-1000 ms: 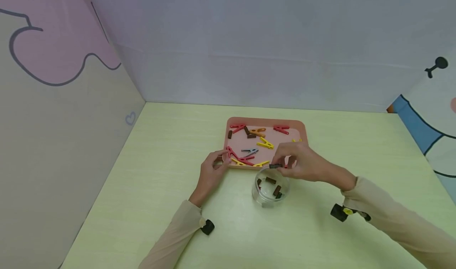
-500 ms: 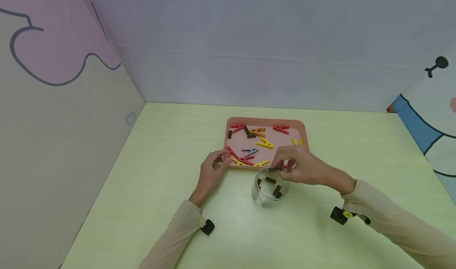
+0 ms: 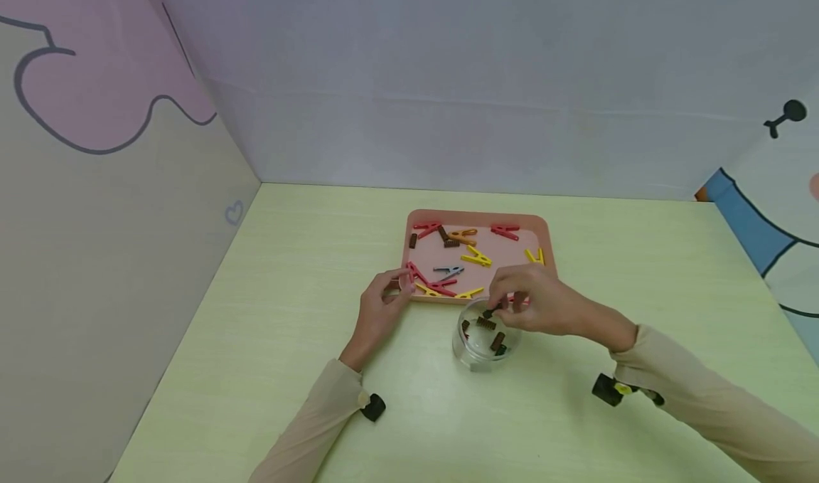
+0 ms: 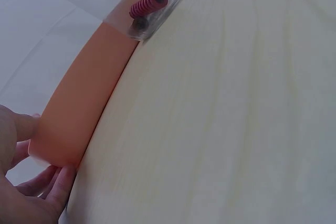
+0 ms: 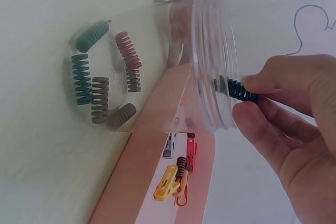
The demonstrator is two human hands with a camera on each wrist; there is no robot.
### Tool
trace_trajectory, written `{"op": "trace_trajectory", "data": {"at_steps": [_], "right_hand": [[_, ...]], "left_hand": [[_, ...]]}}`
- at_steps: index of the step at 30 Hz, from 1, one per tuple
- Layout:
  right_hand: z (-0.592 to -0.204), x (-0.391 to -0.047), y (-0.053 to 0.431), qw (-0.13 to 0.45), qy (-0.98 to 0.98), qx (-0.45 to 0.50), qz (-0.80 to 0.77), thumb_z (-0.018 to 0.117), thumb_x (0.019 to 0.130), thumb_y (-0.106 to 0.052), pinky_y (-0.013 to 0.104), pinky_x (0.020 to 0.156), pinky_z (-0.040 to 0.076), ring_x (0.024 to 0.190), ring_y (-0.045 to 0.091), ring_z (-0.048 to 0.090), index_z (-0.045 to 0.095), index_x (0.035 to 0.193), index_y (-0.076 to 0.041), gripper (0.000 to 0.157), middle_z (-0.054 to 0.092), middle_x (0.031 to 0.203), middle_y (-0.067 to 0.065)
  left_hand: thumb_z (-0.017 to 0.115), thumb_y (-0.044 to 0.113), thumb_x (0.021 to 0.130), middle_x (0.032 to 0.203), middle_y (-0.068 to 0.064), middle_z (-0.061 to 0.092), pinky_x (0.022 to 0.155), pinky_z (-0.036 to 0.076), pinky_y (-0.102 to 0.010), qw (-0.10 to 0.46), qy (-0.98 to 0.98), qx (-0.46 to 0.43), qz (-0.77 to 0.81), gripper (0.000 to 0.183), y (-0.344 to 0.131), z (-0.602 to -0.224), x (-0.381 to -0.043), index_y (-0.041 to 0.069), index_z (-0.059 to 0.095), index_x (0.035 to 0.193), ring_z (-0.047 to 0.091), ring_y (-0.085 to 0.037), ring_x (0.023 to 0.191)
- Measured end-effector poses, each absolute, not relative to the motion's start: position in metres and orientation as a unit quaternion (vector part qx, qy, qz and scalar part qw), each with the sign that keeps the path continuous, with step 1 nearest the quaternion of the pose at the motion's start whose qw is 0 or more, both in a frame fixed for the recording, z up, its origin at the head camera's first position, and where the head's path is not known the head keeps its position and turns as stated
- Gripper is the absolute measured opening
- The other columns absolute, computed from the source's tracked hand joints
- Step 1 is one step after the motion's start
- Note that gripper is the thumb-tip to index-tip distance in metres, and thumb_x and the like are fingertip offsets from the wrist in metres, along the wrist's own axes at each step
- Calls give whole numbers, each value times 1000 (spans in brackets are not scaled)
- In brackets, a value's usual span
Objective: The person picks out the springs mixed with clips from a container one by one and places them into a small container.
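Observation:
My right hand [image 3: 540, 301] pinches a dark green coil spring [image 5: 243, 91] between thumb and fingertips, right at the mouth of a clear plastic jar [image 3: 472, 358]. Inside the jar lie several springs: a red one [image 5: 127, 49], a teal one [image 5: 81, 78] and a brown one [image 5: 100, 100] among them. The jar stands upright close to the near edge of a pink tray [image 3: 480, 216]. My left hand [image 3: 379, 314] grips the tray's near left corner, thumb and fingers on either side of its wall. In the left wrist view, the tray's orange-pink outer wall [image 4: 86, 93] shows beside the fingers.
Scattered in the tray are several plastic clips: a grey one [image 3: 450, 272], a yellow one [image 3: 476, 257], a red one [image 3: 505, 232] and an orange one [image 3: 463, 237]. Brown springs [image 3: 451, 244] lie there too. A wall [image 3: 448, 113] borders the table [image 3: 307, 255] behind.
My right hand has lowered slightly, and the spring has gone from level above the jar's rim to tilted down into its opening. My left hand and the tray stay put.

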State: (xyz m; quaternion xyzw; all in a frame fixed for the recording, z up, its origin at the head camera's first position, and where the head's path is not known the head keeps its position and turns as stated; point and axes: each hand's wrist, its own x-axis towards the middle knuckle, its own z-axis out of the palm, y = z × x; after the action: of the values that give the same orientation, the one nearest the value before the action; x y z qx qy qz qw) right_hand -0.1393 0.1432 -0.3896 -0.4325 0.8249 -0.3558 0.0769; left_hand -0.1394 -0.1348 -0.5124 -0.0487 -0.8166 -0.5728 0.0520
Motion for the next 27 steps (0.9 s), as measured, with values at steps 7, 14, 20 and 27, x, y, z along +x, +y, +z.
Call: {"op": "trace_trajectory", "data": {"at_steps": [7, 14, 20, 27], "right_hand": [[-391, -138, 142, 65, 821, -445, -352, 71, 76, 5, 23, 53, 51, 68, 11, 54, 71, 82, -13, 19, 61, 80, -5], [-388, -136, 141, 66, 827, -441, -343, 72, 77, 0, 22, 48, 46, 66, 13, 52, 71, 83, -16, 17, 58, 79, -8], [-387, -138, 139, 44, 827, -447, -338, 74, 79, -5, 22, 47, 44, 66, 15, 53, 70, 85, -17, 13, 60, 83, -7], [-387, -143, 137, 36, 844, -423, -328, 77, 77, -7, 23, 49, 46, 74, 15, 55, 71, 89, -16, 16, 62, 88, -7]], "left_hand": [[64, 28, 92, 122, -2, 56, 87, 51, -36, 50, -814, -50, -577, 35, -134, -511, -138, 15, 61, 124, 56, -18, 105], [64, 29, 92, 122, -2, 56, 88, 51, -38, 50, -812, -52, -579, 36, -135, -512, -140, 15, 61, 124, 56, -18, 105], [64, 27, 92, 122, -2, 56, 88, 51, -38, 50, -812, -53, -579, 35, -135, -512, -140, 15, 61, 124, 56, -18, 104], [63, 27, 92, 122, -2, 56, 88, 51, -37, 49, -813, -50, -578, 34, -135, -513, -140, 15, 61, 124, 56, -18, 104]]}}
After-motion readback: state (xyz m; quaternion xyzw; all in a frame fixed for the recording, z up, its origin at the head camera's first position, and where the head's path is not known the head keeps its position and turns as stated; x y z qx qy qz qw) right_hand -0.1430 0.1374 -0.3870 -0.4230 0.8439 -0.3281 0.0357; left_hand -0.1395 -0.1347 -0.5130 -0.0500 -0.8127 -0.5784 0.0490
